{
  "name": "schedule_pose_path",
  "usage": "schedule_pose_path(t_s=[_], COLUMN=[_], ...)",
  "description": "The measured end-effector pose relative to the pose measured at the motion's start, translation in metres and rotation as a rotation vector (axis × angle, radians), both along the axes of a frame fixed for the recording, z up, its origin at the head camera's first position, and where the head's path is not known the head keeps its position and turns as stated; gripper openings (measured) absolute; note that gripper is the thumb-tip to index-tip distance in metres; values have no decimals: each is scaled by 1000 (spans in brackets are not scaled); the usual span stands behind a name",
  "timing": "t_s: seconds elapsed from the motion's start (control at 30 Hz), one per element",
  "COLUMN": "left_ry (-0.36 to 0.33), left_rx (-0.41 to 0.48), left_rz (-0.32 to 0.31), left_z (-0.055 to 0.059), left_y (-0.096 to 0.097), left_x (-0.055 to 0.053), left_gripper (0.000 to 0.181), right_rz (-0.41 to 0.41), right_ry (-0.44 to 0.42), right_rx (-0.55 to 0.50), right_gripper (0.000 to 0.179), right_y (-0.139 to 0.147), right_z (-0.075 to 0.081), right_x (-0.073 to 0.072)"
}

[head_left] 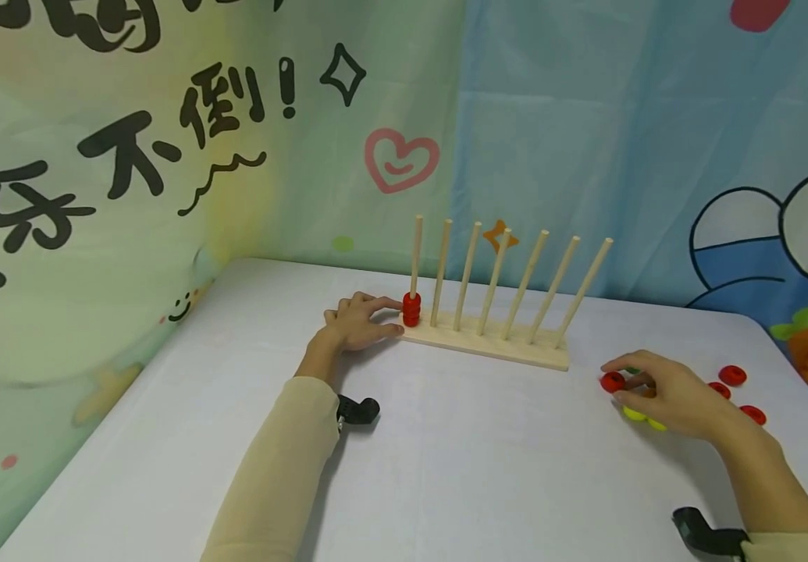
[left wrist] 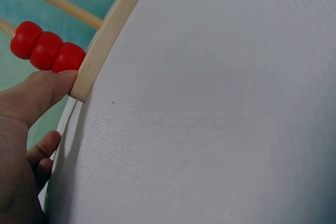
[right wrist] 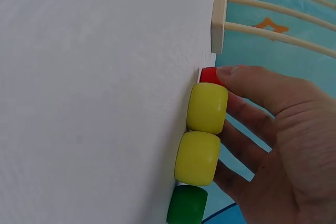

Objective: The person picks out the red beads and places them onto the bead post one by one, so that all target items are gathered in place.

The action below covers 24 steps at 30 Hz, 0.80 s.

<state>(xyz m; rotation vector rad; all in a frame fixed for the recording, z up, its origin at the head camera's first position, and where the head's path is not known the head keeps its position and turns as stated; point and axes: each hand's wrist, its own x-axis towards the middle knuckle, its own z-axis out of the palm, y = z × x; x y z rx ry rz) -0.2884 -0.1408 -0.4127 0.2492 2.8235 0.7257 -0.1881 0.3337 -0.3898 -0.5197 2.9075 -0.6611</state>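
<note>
A wooden peg stand [head_left: 481,348] with several upright pegs stands near the far edge of the table. Three red beads [head_left: 411,311] are stacked on its leftmost peg. My left hand [head_left: 357,321] holds the left end of the base, thumb in front; in the left wrist view the thumb [left wrist: 50,87] lies just below the beads. To the right of the stand, my right hand [head_left: 678,394] pinches a red bead [head_left: 612,382] between thumb and finger, low at the tabletop. Two yellow beads [right wrist: 207,107] and a green bead [right wrist: 187,204] lie by that hand.
Several loose red beads [head_left: 732,375] lie beyond the right hand, partly hidden by it. A printed cloth backdrop [head_left: 551,133] hangs behind the white table [head_left: 460,453]. Black wrist mounts [head_left: 357,411] stick out at both wrists.
</note>
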Motion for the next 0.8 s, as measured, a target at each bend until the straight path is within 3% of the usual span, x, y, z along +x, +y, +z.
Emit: schedule_pose_path(t_s=[0.5,0.8], left_ry=[8,18], left_rx=[-5,5], left_rz=[2,1], left_z=[-1,0], left_y=[-1,-1], left_x=[0,0], left_gripper=[53,51], right_rz=[21,10], right_ry=[25,135], right_rx=[11,-43], right_gripper=[31,33], right_y=[-7,-11], right_z=[-6,0], right_x=[-4,-4])
